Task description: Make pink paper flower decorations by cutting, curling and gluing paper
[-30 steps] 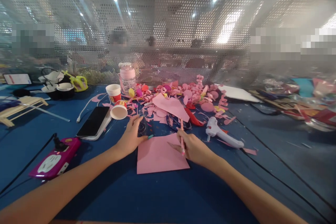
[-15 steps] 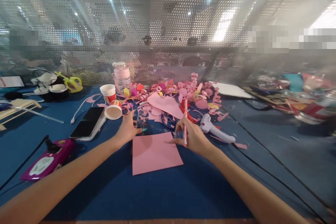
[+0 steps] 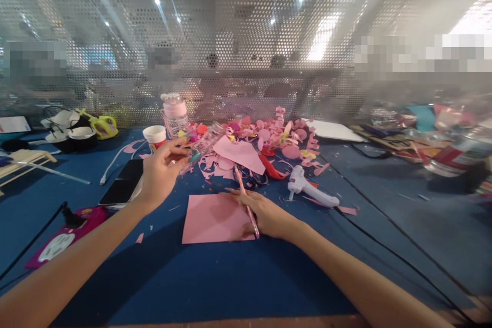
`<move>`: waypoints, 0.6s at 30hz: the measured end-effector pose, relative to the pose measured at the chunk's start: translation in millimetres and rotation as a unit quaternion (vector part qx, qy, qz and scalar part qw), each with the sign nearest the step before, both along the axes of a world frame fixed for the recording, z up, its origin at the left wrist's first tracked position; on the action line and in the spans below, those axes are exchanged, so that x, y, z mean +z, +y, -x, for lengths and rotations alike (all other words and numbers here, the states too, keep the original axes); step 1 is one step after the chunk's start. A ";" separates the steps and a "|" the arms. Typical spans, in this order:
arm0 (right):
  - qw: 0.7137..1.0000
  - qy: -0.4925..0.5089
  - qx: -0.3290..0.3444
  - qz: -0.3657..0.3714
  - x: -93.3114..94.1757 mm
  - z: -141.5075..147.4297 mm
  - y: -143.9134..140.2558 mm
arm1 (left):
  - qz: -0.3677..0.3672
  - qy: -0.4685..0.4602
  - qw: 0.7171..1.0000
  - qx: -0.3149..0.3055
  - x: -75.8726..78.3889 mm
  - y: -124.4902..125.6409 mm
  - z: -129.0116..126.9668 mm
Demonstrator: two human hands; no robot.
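Note:
My left hand (image 3: pixel 161 171) is raised to the left of the pink sheet, fingers closed on a clear strip that looks like a transparent ruler (image 3: pixel 208 139). The strip slants up and away toward the paper scraps. My right hand (image 3: pixel 267 215) lies over the right part of the pink sheet (image 3: pixel 209 220), with a pink pencil (image 3: pixel 246 199) held between its fingers. The pencil's eraser end points toward me. Beyond the sheet lies a larger pink paper piece (image 3: pixel 240 155) on a heap of pink cutouts (image 3: pixel 290 151). A white glue gun (image 3: pixel 311 188) rests right of my right hand.
On the left are a phone (image 3: pixel 122 182), a purple power strip (image 3: pixel 67 238), a paper cup (image 3: pixel 154 136) and a yellow tape dispenser (image 3: pixel 104 127). A water bottle (image 3: pixel 175 110) stands behind. The glue gun's black cord (image 3: pixel 384 248) crosses the right side. A perforated metal screen (image 3: pixel 246 36) closes the back.
My left hand has lifted the clear strip and moved left. My right hand has come down onto the sheet, tilting the pencil. The sheet has turned slightly and shifted left.

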State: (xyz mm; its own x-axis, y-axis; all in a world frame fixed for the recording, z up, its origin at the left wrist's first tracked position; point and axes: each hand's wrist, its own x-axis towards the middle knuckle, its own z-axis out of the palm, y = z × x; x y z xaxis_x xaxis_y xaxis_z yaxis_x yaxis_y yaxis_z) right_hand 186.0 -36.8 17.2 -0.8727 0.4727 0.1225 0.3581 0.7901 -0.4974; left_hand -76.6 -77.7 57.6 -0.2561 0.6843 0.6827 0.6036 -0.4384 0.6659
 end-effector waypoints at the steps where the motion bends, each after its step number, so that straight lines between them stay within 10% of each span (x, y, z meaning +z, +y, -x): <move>1: 1.000 0.025 0.006 0.006 -0.4 -0.2 0.6 | -0.050 0.058 0.997 -0.012 -0.4 -7.1 -5.2; 5: 0.992 0.125 -0.031 -0.012 -0.6 -10.7 11.8 | -0.124 0.215 0.929 -0.275 -20.6 -30.6 -27.2; 10: 0.973 0.194 -0.100 -0.071 -5.2 -22.0 25.8 | 0.051 0.219 0.851 -0.474 -44.8 -32.1 -34.9; 18: 0.993 0.091 -0.001 -0.082 -7.1 -13.1 16.3 | 0.216 0.346 0.881 -0.240 -54.4 -36.3 -24.2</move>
